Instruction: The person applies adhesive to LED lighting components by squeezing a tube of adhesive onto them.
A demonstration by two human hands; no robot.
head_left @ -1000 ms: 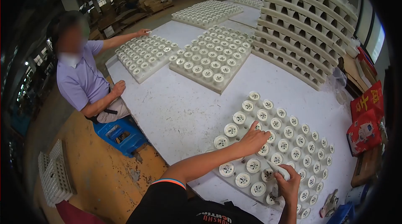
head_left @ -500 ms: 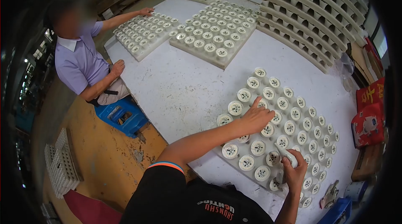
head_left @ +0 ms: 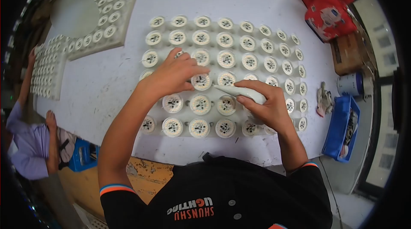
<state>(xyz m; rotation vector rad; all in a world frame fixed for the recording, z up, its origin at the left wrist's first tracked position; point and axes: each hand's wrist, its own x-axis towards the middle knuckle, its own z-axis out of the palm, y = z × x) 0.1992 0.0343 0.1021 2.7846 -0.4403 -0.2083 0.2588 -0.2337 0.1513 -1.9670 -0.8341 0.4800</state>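
Observation:
My left hand [head_left: 173,74] is over the middle of several rows of round white LED bulbs [head_left: 199,127], which stand face up with small electronic parts showing. Its fingers are spread, with the thumb and fingertips at the edge of one bulb [head_left: 201,82]. In my right hand [head_left: 270,106] is a white squeeze bottle [head_left: 249,94], lying sideways in the grip. The bottle's pointed nozzle aims left, its tip close beside that same bulb. Part of the rows lies hidden under both hands.
Another tray of bulbs [head_left: 126,36] stands at upper left, near a co-worker's purple sleeve [head_left: 19,100] and a blue stool [head_left: 77,158]. On the right are a red bag [head_left: 329,17], a cardboard box [head_left: 353,53], a tin [head_left: 349,85] and a blue bin [head_left: 329,137].
My view has turned right and down onto the near bulbs. My left hand has gone from a pointing finger to spread fingers, and the bottle's nozzle now meets it at one bulb.

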